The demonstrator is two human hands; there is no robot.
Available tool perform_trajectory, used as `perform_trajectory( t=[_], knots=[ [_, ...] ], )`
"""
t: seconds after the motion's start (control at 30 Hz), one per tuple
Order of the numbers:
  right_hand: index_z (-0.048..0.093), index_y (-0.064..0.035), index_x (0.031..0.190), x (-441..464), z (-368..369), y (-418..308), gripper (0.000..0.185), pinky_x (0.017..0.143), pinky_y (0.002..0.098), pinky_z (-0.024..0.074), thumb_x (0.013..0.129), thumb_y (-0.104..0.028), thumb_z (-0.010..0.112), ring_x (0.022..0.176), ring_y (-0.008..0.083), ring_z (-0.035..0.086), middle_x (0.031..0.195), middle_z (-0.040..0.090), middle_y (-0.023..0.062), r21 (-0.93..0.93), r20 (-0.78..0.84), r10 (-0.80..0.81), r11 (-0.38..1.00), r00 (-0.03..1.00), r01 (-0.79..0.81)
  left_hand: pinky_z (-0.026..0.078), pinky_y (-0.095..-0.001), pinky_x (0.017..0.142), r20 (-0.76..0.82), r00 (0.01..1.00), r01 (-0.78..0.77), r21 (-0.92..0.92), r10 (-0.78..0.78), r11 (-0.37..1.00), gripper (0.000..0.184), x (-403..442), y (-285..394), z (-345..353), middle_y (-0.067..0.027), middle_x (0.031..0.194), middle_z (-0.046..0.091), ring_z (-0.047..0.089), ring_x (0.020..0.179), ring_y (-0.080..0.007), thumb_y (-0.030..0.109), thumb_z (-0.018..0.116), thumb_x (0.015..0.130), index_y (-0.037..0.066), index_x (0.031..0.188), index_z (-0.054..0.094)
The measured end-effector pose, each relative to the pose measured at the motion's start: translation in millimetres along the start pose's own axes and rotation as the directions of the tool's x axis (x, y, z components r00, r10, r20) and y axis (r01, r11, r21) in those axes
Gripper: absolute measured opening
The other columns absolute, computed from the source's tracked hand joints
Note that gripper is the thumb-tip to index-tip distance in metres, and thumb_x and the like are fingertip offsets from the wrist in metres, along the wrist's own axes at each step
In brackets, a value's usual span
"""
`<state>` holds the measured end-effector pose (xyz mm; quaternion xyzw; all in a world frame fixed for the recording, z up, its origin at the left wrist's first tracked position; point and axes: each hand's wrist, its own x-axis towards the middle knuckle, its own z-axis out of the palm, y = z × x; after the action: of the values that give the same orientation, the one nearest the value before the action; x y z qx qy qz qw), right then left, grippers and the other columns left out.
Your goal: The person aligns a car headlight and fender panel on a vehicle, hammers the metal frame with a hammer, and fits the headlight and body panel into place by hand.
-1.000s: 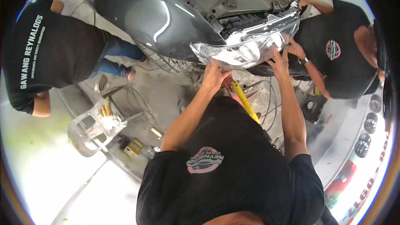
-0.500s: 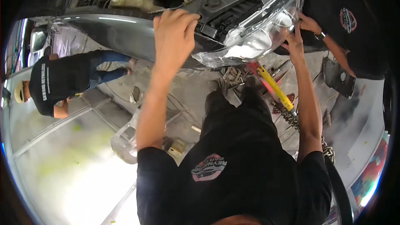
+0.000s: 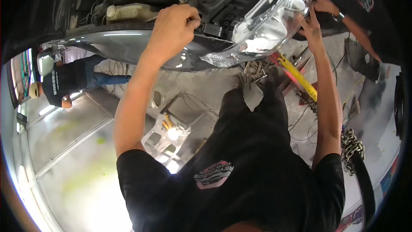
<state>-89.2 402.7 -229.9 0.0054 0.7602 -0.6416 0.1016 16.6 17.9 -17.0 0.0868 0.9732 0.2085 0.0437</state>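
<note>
A clear car headlight (image 3: 274, 28), with film-like wrinkled plastic at its near edge, sits at the front corner of the car. My right hand (image 3: 312, 32) grips its outer side, fingers up along the lens. My left hand (image 3: 174, 28) is curled closed above the top edge of the dark fender (image 3: 128, 43), left of the headlight. What its fingers hold, if anything, is hidden. Another person's hand (image 3: 325, 5), with a watch on the wrist, touches the headlight's far right side.
The open engine bay holds a pale plastic reservoir (image 3: 128, 13). A yellow and red tool (image 3: 298, 77) and a chain (image 3: 352, 146) are below on the right. A person in a black shirt (image 3: 64, 81) stands at far left. A bright lamp (image 3: 173, 134) shines near the floor.
The view has shifted, and the person at left appears smaller and farther off. My left hand has its fingers curled more tightly. My right hand stays at the headlight.
</note>
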Motion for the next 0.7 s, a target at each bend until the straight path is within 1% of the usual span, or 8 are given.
perform_trajectory(
  t=[0.1,0.17,0.27,0.33,0.47,0.57,0.63,0.7],
  knots=[
    [0.015,-0.0061,0.166,-1.1,-1.5,2.1,0.104,0.098,0.0440,0.0539,0.093,-0.053,0.073,0.126,0.0254,0.059,0.145,0.055,0.0167,-0.004,0.013,0.020,1.000,1.000,-0.020,0.047,-0.0364,0.074,0.064,0.996,0.059,-0.035,-0.057,0.998,0.011,2.8,1.9,-6.7,-0.0102,0.088,0.069,0.062,0.082,-0.0243,0.006,0.068,0.089,-0.002,0.096,0.072],
    [0.015,-0.0065,0.166,-4.1,0.9,-1.8,0.105,0.097,0.0390,0.0539,0.093,-0.053,0.074,0.124,0.0220,0.060,0.144,0.057,0.0150,0.071,0.032,-0.074,0.995,0.997,0.071,0.047,-0.0358,0.073,0.096,0.994,0.056,-0.021,-0.054,0.998,0.012,1.9,1.4,-10.0,-0.0098,0.090,0.069,0.062,0.082,-0.0228,0.006,0.068,0.090,-0.001,0.098,0.073],
    [0.015,-0.0057,0.166,11.4,-1.1,30.4,0.106,0.095,0.0356,0.0541,0.092,-0.054,0.074,0.122,0.0205,0.061,0.142,0.058,0.0141,0.069,0.006,-0.205,0.977,0.979,0.204,0.047,-0.0343,0.075,0.058,0.996,-0.068,0.009,0.067,0.998,0.013,-1.4,-3.1,-4.3,-0.0088,0.092,0.068,0.063,0.085,-0.0237,0.007,0.068,0.090,0.001,0.101,0.074],
    [0.017,-0.0051,0.165,11.6,-2.1,36.3,0.105,0.096,0.0367,0.0536,0.092,-0.054,0.075,0.123,0.0208,0.060,0.141,0.058,0.0136,0.081,0.009,-0.143,0.987,0.990,0.142,0.048,-0.0316,0.077,-0.016,0.976,-0.214,0.163,0.219,0.963,0.014,-1.9,-6.1,1.1,-0.0079,0.092,0.067,0.064,0.088,-0.0246,0.007,0.068,0.091,0.003,0.102,0.074],
    [0.011,-0.0115,0.167,8.2,-0.8,36.1,0.103,0.101,0.0449,0.0515,0.095,-0.047,0.074,0.128,0.0219,0.057,0.136,0.061,0.0113,0.167,0.003,-0.037,0.985,0.999,0.036,0.049,-0.0302,0.079,-0.031,0.974,-0.217,0.152,0.224,0.964,0.013,-4.5,-5.3,4.4,-0.0076,0.091,0.067,0.064,0.088,-0.0260,0.006,0.068,0.090,0.004,0.101,0.074],
    [0.011,-0.0108,0.167,-4.0,8.4,24.0,0.103,0.105,0.0525,0.0469,0.095,-0.048,0.074,0.133,0.0252,0.053,0.141,0.058,0.0124,0.160,-0.080,-0.040,0.986,0.996,0.053,0.050,-0.0326,0.079,-0.134,0.962,-0.233,0.043,0.236,0.972,0.013,-14.0,-4.4,9.6,-0.0084,0.091,0.068,0.066,0.086,-0.0263,0.003,0.066,0.088,0.001,0.099,0.074],
    [0.018,-0.0051,0.165,2.5,9.5,35.7,0.101,0.105,0.0514,0.0469,0.094,-0.050,0.075,0.135,0.0256,0.052,0.142,0.057,0.0147,0.137,-0.124,-0.038,0.989,0.992,0.055,0.052,-0.0390,0.066,-0.462,0.875,-0.295,-0.277,0.142,0.915,0.012,-36.0,4.7,20.5,-0.0097,0.082,0.069,0.066,0.073,-0.0291,0.004,0.063,0.083,0.003,0.091,0.073],
    [0.025,0.0006,0.162,-1.2,11.3,30.0,0.101,0.106,0.0503,0.0470,0.092,-0.052,0.076,0.136,0.0259,0.051,0.143,0.056,0.0169,0.106,-0.187,-0.041,0.992,0.981,0.062,0.052,-0.0395,0.063,-0.402,0.872,-0.428,-0.348,0.280,0.834,0.011,-78.8,32.3,54.4,-0.0135,0.079,0.067,0.066,0.070,-0.0298,0.002,0.063,0.081,0.003,0.089,0.071]
  ],
)
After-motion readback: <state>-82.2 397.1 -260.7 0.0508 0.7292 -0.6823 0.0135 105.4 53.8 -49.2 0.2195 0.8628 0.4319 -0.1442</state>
